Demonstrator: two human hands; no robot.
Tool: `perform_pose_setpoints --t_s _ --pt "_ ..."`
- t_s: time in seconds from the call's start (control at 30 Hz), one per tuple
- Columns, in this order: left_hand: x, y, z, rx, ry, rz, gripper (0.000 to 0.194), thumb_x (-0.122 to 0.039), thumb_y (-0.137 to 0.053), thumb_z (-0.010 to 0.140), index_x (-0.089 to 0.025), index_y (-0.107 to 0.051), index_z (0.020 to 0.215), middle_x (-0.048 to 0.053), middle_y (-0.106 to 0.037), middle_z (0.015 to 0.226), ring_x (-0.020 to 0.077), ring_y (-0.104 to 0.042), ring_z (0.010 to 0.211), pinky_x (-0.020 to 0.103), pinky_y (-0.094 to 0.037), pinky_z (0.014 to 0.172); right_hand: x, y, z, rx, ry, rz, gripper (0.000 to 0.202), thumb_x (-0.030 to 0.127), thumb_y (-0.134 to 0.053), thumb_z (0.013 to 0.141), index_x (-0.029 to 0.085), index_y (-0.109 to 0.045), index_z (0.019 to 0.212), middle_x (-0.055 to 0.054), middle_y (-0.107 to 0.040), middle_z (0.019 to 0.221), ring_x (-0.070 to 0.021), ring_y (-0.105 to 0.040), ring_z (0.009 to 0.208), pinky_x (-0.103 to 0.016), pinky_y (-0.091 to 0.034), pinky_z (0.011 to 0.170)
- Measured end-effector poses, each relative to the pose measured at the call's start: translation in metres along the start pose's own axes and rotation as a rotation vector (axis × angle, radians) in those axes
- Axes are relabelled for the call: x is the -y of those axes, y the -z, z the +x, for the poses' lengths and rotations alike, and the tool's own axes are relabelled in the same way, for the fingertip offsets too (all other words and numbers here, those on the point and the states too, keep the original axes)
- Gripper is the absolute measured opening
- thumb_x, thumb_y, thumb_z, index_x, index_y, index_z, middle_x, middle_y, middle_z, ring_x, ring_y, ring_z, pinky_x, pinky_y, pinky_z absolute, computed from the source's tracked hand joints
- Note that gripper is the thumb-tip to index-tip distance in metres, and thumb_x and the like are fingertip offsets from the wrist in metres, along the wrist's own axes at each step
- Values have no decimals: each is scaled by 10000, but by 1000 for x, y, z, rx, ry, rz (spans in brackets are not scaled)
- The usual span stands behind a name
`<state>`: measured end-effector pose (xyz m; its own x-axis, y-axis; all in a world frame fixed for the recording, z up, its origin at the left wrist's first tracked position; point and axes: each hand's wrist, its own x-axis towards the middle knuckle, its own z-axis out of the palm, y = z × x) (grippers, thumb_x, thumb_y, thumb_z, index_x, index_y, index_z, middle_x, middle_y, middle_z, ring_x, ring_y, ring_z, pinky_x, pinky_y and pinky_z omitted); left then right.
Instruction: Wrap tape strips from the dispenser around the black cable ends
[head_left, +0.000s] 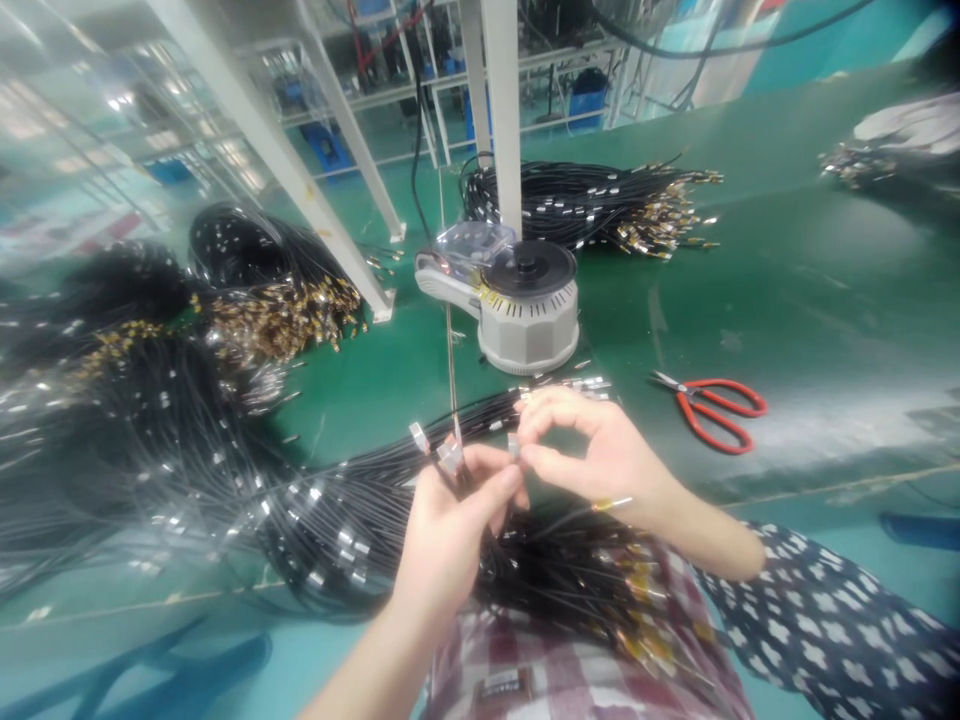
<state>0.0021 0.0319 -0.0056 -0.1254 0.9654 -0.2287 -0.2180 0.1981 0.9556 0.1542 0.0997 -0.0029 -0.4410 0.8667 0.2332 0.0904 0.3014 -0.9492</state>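
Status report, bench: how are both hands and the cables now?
Left hand: holding tagged cables. Right hand: at pale tag, grip unclear. Cable bundle beneath. Red-handled tool aside, to the right.

We see white posts (504,110) rising from our green bench (787,320), blue bins (586,110) beyond, and teal floor (832,512) below.

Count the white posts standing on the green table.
4. Left of the round white machine stand a nearer post and a farther post; a third post rises behind the machine; a fourth post is farther back, just left of it. Others may be hidden.
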Motion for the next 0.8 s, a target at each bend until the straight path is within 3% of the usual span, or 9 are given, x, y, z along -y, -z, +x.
perform_pose_setpoints --t_s 0.27,0.5,0.57,0.67,0.8 --pt "0 1 1 18 48 -49 116 -234 -761 749 -135 -707 722 13 -640 548 51 -396 422 210 -280 466 -7 -2 5 142 -133 230 99 186 -620 758 203 -594 664 -13 -627 771 -202 -599 936 -390 -406 946" --pt "3 4 5 25 75 -84 127 -244 -769 738 -130 -711 737 16 -642 557 50 -401 426 211 -312 481 -9 -8 4 184 -311 423 122 262 -604 779 196 -566 683 -5 -606 722 -164 -595 722 -341 -471 763" --pt "4 4 6 21 78 -102 140 -250 -772 735 -125 -710 739 11 -630 552 47 -395 426 208 -313 477 -8 -9 4 120 -225 243 111 243 -588 789 195 -568 690 -17 -620 751 -175 -602 743 -355 -472 773" --pt "4 1 7 2 87 -136 167 -259 -786 717 -121 -691 717 1 -606 536 44 -381 415 205 -306 458 -6 -12 2 -62 61 -196 100 169 -588 772 196 -576 676 -40 -646 820 -211 -614 895 -380 -450 860" --pt "3 -3 9 -25 88 -165 195 -259 -797 705 -122 -660 681 -30 -548 500 43 -375 411 198 -299 448 -8 -17 -2 -230 339 -569 94 156 -587 776 211 -569 702 -25 -683 823 -206 -646 896 -432 -388 994"
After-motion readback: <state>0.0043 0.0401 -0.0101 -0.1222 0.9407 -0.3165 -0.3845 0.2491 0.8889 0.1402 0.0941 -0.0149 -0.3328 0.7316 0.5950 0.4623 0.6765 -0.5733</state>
